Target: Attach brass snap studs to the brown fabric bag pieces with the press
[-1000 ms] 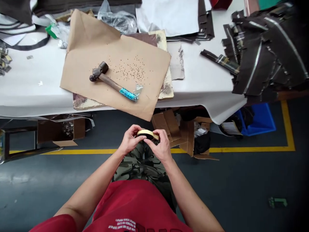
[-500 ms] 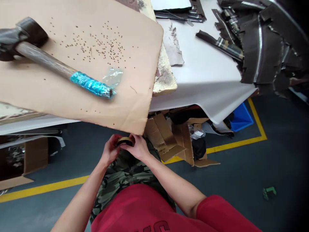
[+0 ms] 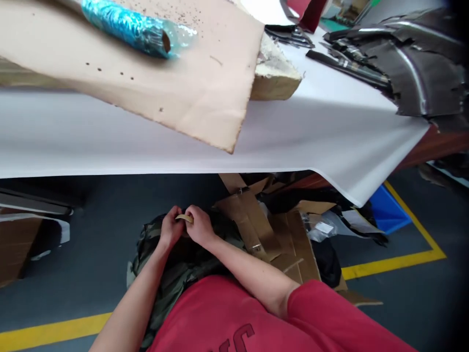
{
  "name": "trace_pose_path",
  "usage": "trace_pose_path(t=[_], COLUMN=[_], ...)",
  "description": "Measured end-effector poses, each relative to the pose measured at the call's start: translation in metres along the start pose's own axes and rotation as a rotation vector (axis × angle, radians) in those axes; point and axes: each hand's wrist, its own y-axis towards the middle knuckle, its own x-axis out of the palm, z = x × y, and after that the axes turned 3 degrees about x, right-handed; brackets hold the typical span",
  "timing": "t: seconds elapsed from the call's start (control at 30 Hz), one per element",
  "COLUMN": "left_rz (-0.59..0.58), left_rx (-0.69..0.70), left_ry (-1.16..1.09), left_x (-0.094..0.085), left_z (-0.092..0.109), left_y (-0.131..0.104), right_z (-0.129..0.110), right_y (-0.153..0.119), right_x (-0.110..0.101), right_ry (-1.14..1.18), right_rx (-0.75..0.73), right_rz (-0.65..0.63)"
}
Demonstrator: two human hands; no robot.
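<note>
Low in front of my body, my left hand and my right hand are closed on a small tan roll that looks like tape. Only its curved upper edge shows between the fingers; the rest is hidden. Both hands are below the table edge, in front of my camouflage trousers. Above them, a hammer handle wrapped in blue film lies on a tan sheet, apart from my hands.
The sheet's corner overhangs a white-covered table. A pale block lies under the sheet. Dark cut pieces are heaped at the right. Beneath the table are cardboard boxes and a blue bin. Small dark bits dot the sheet.
The view has tilted and shifted, so the hammer's head is out of frame and the table looks nearer. My hands stay on the roll, which has turned and shows less of itself.
</note>
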Motion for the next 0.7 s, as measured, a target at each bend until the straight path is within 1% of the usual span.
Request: trace_pose_path(t=[0.07,0.13,0.17,0.23,0.3,0.33,0.37,0.4,0.47,0.5,0.53,0.57,0.6,0.7], left_rz=[-0.008,-0.072,-0.126,-0.257,-0.365,-0.387,-0.377,-0.324,-0.16,-0.09,-0.046,-0.031,-0.042,-0.089], left_rx=[-0.011,-0.033,-0.051,-0.096,-0.142,-0.159,-0.171,-0.179,-0.197,-0.207,-0.215,-0.219,-0.216,-0.179], left_ry=[-0.005,-0.017,-0.023,-0.03,-0.006,0.028,0.074,0.125,0.194,0.205,0.207,0.209,0.216,0.27], left_x=[0.002,0.002,0.002,0.002,0.002,0.003,0.003,0.002,0.002,0.002,0.002,0.003,0.005,0.018], left_z=[0.004,0.012,0.018,0.027,0.033,0.035,0.035,0.035,0.033,0.032,0.031,0.03,0.03,0.03], left_y=[-0.006,-0.014,-0.017,-0.02,-0.015,-0.011,-0.006,-0.001,0.003,0.002,-0.002,-0.007,-0.012,-0.028], right_z=[0.002,0.003,0.003,0.006,0.014,0.021,0.03,0.041,0.07,0.087,0.105,0.123,0.141,0.19], right_y=[-0.003,-0.005,-0.006,-0.004,0.001,0.005,0.01,0.015,0.027,0.034,0.042,0.052,0.063,0.1], right_x=[-0.003,-0.012,-0.016,-0.025,-0.032,-0.036,-0.042,-0.05,-0.074,-0.091,-0.109,-0.128,-0.148,-0.199], right_ry=[0.053,0.106,0.164,0.322,0.437,0.447,0.416,0.368,0.247,0.165,0.07,-0.036,-0.145,-0.441], right_rx=[0.001,0.002,0.019,0.084,0.154,0.178,0.19,0.202,0.234,0.252,0.271,0.294,0.32,0.405], right_rz=[-0.008,-0.032,-0.071,-0.19,-0.275,-0.278,-0.247,-0.197,-0.079,-0.02,0.035,0.081,0.113,0.133])
